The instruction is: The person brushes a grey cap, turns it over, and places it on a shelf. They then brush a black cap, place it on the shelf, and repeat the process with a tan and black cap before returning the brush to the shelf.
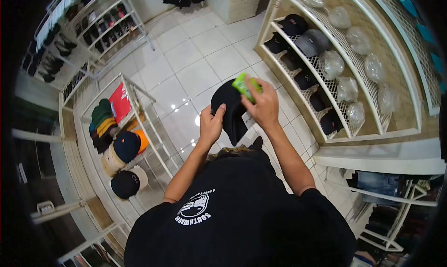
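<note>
A black cap (228,109) is held up in front of my chest, above the tiled floor. My left hand (212,122) grips its left edge, thumb on top. On the cap's upper right side, my right hand (262,102) is closed around a bright green packet or cloth (245,86), which touches the cap. A small white tag (247,120) shows by the cap's lower right, below my right hand.
At left, a white rack (153,148) bears stacked caps (126,146) and a red packet (120,103). White shelves (356,139) at right hold dark caps and plastic-wrapped ones. Shoe shelves (104,27) stand at upper left; folded jeans (379,185) lie at lower right.
</note>
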A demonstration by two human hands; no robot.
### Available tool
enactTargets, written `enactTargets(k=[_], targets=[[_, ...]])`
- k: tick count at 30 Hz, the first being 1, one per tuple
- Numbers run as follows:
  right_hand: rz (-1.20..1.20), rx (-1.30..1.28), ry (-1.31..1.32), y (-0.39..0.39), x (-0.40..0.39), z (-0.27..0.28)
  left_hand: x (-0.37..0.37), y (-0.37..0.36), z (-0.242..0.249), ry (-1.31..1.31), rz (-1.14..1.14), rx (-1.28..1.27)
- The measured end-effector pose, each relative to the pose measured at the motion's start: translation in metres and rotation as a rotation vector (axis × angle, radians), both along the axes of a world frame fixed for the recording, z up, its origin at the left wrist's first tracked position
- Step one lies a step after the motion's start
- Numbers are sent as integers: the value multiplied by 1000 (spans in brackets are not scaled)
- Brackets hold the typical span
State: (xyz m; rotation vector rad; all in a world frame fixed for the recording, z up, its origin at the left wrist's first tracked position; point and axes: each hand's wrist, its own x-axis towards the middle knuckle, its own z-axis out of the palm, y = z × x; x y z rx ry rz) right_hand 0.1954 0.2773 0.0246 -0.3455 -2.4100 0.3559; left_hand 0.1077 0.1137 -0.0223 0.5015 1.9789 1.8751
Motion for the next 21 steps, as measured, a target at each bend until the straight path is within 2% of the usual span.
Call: enactTargets(k=[2, 4, 5, 7, 9, 10, 12, 13, 14, 17, 18, 20, 21], targets=[[-139, -82, 92, 25, 6, -7, 4, 27, -5, -20, -56, 57], [-78, 64, 127, 27, 18, 0, 7, 57, 1, -14, -105, 60], [91, 22, 40, 31, 28, 0, 11, 71, 8, -71, -141, 88], [-91, 43, 95, 66, 40, -8, 24, 98, 32, -164, -231, 145], [-324, 36, 136, 115, 51, 1, 35, 132, 30, -138, -265, 180], [-348, 39, 140, 123, 60, 5, 42, 148, 28, -122, -270, 208], [-208, 100, 125, 131, 78, 11, 49, 179, 29, -135, -297, 210], [-56, 91, 84, 140, 89, 11, 51, 192, 31, -178, -325, 203], [-98, 114, 114, 155, 98, 9, 55, 206, 34, -222, -353, 194], [-427, 55, 165, 220, 131, 10, 78, 248, 46, -231, -392, 205], [-453, 33, 203, 229, 139, 13, 85, 259, 46, -255, -400, 212], [-308, 136, 127, 225, 153, 20, 98, 285, 47, -254, -421, 226], [-140, 104, 102, 225, 159, 15, 102, 297, 47, -245, -431, 210]])
